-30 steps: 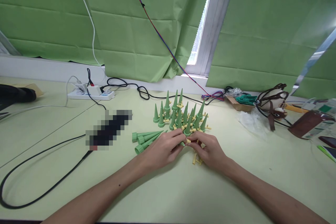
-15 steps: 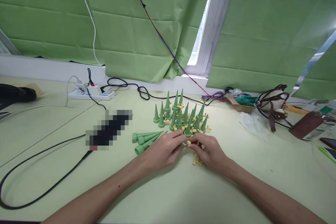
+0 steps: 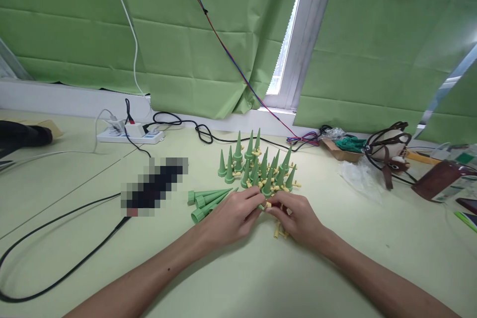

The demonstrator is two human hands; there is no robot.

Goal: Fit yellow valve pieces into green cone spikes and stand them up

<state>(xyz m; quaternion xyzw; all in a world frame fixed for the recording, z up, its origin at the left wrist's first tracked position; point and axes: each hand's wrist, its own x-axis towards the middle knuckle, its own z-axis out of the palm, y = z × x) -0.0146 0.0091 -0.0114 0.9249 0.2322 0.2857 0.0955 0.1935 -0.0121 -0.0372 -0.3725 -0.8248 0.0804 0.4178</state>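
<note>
Our left hand (image 3: 238,212) pinches a green piece (image 3: 261,207), our right hand (image 3: 300,216) a yellow fitting (image 3: 269,204), near upright green spikes (image 3: 267,184).

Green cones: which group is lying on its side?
The small pile beside the left hand; the larger group, farther back, stands with tips up.

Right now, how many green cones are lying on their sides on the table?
3 clearly visible, left of the standing cones: the back cone, the middle cone and the front cone. Others may be hidden behind the left hand.
</note>
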